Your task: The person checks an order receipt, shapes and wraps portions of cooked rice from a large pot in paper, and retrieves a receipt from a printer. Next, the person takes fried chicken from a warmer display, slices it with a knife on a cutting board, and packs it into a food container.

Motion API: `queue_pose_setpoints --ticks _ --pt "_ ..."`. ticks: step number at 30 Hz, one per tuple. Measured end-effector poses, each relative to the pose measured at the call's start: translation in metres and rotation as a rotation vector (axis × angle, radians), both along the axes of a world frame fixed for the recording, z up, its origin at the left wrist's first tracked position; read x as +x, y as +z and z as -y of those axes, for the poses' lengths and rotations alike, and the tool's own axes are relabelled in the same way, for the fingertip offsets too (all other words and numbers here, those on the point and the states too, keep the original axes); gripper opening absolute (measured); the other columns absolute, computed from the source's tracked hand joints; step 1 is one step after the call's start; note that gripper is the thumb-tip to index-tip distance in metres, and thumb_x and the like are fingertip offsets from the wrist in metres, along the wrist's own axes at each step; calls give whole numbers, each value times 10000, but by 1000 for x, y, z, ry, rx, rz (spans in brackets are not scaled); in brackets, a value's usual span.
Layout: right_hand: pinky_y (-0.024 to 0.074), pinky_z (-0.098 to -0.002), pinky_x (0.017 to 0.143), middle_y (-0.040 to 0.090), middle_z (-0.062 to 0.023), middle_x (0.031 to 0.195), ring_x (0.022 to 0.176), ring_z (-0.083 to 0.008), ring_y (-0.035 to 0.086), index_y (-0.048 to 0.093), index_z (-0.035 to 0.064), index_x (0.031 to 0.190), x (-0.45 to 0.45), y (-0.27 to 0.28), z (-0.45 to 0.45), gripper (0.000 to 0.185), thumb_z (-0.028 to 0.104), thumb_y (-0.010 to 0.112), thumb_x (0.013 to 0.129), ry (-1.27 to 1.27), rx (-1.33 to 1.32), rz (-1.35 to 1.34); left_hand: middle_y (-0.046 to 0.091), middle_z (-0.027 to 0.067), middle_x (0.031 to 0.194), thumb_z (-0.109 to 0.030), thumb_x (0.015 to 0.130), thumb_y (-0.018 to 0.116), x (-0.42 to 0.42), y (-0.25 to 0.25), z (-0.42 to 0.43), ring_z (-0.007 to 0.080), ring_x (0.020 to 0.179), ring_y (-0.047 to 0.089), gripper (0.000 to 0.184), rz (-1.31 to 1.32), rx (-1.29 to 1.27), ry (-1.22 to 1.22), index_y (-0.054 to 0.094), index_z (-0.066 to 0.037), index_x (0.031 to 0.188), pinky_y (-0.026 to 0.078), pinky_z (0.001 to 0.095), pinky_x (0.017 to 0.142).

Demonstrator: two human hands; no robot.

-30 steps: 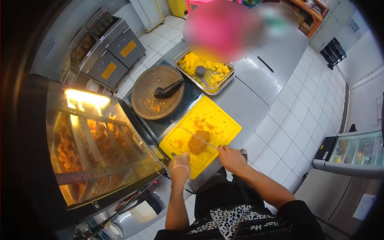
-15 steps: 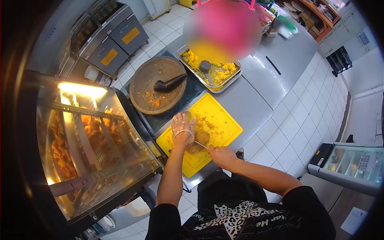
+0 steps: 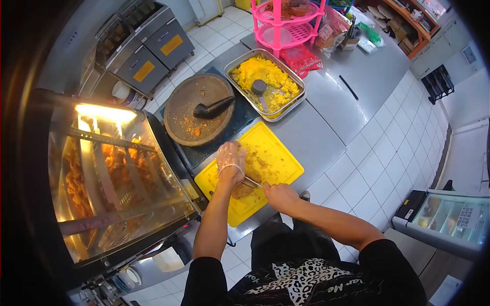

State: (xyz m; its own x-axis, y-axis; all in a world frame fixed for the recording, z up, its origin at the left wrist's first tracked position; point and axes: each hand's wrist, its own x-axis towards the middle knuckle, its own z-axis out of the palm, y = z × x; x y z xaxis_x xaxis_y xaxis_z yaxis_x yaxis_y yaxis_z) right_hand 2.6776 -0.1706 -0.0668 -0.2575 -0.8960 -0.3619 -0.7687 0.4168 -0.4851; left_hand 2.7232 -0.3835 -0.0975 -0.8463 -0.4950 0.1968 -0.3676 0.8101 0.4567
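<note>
A brown, crumb-covered piece of food (image 3: 242,190) lies on the yellow cutting board (image 3: 283,160), partly hidden by my hands and the blade. My right hand (image 3: 279,197) is wrapped round the handle of a knife (image 3: 253,181), whose thin blade reaches left across the food. My left hand (image 3: 231,160), in a clear plastic glove with a band at the wrist, is over the board's left part, beside the blade. Its fingers point away from me; what lies under them is hidden. Brown crumbs are scattered over the board.
Behind the board are a stone mortar (image 3: 178,109) with a dark pestle (image 3: 213,108) and a metal tray (image 3: 301,97) of yellow food with a scoop. A lit glass display case (image 3: 127,188) stands close on the left. A pink rack (image 3: 277,35) stands farther back.
My left hand has moved from the board's near left edge up over the board beside the knife. My right hand has shifted slightly left, still on the knife. The blurred patch over the rack is gone.
</note>
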Motion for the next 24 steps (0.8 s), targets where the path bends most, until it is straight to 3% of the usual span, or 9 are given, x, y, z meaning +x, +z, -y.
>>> queue_pose_setpoints --ticks 4,9,16,19,24 --pt "566 -507 625 687 -219 739 691 -413 703 511 -13 998 -3 -12 -8 155 70 525 868 -20 -66 -25 590 181 1028 -181 911 628 -8 15 -7 391 1008 557 205 5 -71 20 592 -42 1058 445 492 898" --pt "582 -470 612 698 -207 736 680 -366 720 533 2 971 -15 29 -12 131 81 558 870 -22 -72 -53 593 177 1023 -177 919 623 -18 41 -11 385 1004 559 190 -68 -34 2 594 -52 1059 452 492 878" --pt "582 -463 617 704 -198 739 692 -367 723 533 2 969 -32 10 6 125 83 554 877 33 -4 -77 601 175 1014 -175 933 615 -22 -4 3 388 1010 563 164 -33 65 30 601 -47 1033 460 480 892" --pt "578 -467 616 706 -198 746 698 -375 721 531 -4 981 -35 -2 3 133 89 541 886 34 3 -62 604 180 1029 -173 932 616 -26 -1 0 390 1022 565 177 68 -11 55 604 -34 1040 457 483 902" --pt "573 -477 621 696 -211 734 691 -390 715 526 -14 997 -35 -9 -4 147 84 523 888 58 -32 -93 599 190 1021 -165 925 601 -22 16 -9 393 1012 557 169 -25 -41 34 605 -29 1025 446 493 887"
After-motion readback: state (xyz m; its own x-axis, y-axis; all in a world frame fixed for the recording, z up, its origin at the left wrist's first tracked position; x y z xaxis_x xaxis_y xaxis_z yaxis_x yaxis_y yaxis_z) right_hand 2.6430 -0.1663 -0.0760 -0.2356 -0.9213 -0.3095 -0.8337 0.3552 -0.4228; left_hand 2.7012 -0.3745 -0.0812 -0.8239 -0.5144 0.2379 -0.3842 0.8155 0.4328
